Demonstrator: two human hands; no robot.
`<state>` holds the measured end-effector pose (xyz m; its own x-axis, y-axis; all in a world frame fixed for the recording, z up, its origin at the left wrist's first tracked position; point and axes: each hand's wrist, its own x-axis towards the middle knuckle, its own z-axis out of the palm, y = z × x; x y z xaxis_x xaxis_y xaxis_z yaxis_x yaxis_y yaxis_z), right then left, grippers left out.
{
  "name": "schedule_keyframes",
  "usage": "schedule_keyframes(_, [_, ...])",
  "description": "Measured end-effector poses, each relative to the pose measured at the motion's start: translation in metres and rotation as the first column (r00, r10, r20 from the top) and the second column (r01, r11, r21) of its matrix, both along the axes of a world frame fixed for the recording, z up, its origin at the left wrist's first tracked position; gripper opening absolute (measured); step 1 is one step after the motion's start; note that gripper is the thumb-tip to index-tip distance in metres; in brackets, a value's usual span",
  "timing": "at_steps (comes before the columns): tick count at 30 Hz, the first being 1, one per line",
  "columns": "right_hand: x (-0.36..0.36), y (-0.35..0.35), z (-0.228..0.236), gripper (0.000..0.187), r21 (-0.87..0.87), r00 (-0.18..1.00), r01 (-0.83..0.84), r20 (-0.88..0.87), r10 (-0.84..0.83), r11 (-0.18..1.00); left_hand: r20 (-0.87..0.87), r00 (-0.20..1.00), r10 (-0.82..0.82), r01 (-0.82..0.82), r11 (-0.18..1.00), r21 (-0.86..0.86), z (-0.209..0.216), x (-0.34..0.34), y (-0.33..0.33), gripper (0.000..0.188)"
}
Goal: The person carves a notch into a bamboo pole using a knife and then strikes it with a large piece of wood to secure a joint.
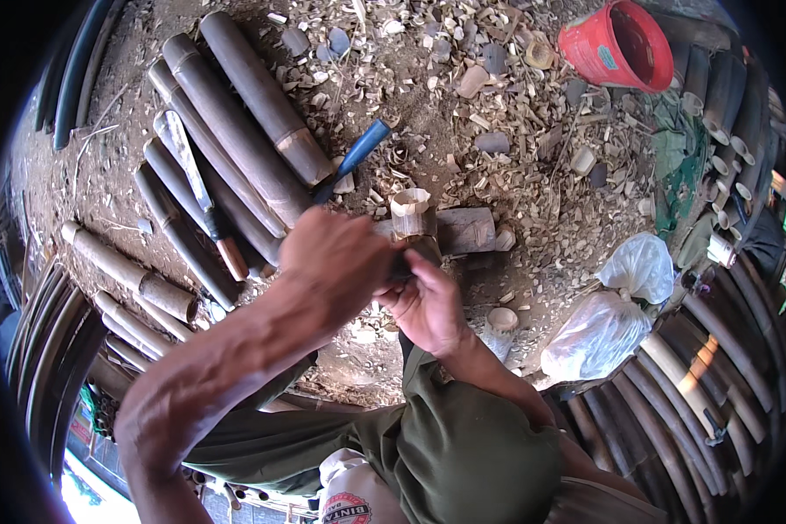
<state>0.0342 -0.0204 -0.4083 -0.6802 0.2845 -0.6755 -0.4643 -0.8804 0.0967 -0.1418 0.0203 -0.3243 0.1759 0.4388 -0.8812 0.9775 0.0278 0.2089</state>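
A short bamboo tube (410, 212) with a pale cut rim stands against a wooden block (467, 229) on the dirt. My left hand (336, 262) comes in from the lower left and closes over the tube's lower, darker end. My right hand (426, 304) meets it from below, fingers curled round the same piece. What lies between the two palms is hidden. A blue-handled tool (360, 155) lies just beyond my left hand, its blade end tucked by the bamboo poles.
Long bamboo poles (236, 113) lie at the left with a wooden-handled knife (196, 188) on them. Chips and offcuts cover the ground. A red bucket (620, 44) stands top right, clear plastic bags (620, 301) and a small bamboo cup (500, 321) at right, more poles along the edges.
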Motion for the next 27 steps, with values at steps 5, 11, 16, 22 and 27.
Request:
schedule_keyframes(5, [0.005, 0.012, 0.007, 0.025, -0.225, 0.980, 0.125, 0.178, -0.086, 0.966, -0.048, 0.967, -0.251, 0.253, 0.966, 0.051, 0.016, 0.026, 0.049, 0.014])
schedule_keyframes(11, [0.001, -0.005, 0.014, 0.030, 0.234, 0.765, -0.631, 0.342, 0.545, 0.739, 0.129, 0.735, 0.665, -0.678, 0.726, 0.119, -0.028, 0.020, -0.125, 0.015])
schedule_keyframes(16, [0.014, 0.010, -0.004, 0.033, 0.102, 0.993, -0.111, 0.041, 0.108, 0.989, 0.019, 0.987, 0.160, -0.161, 0.982, 0.103, -0.006, 0.009, -0.010, 0.011])
schedule_keyframes(22, [0.012, 0.019, -0.001, 0.034, -0.196, 0.988, 0.115, 0.126, -0.091, 0.974, -0.047, 0.955, -0.293, 0.296, 0.952, 0.072, -0.021, 0.055, 0.061, 0.009])
schedule_keyframes(27, [0.019, -0.009, -0.012, 0.037, -0.153, 0.995, 0.052, -0.076, -0.065, 0.987, 0.042, 0.959, -0.279, 0.277, 0.959, 0.054, 0.013, 0.010, 0.025, 0.011])
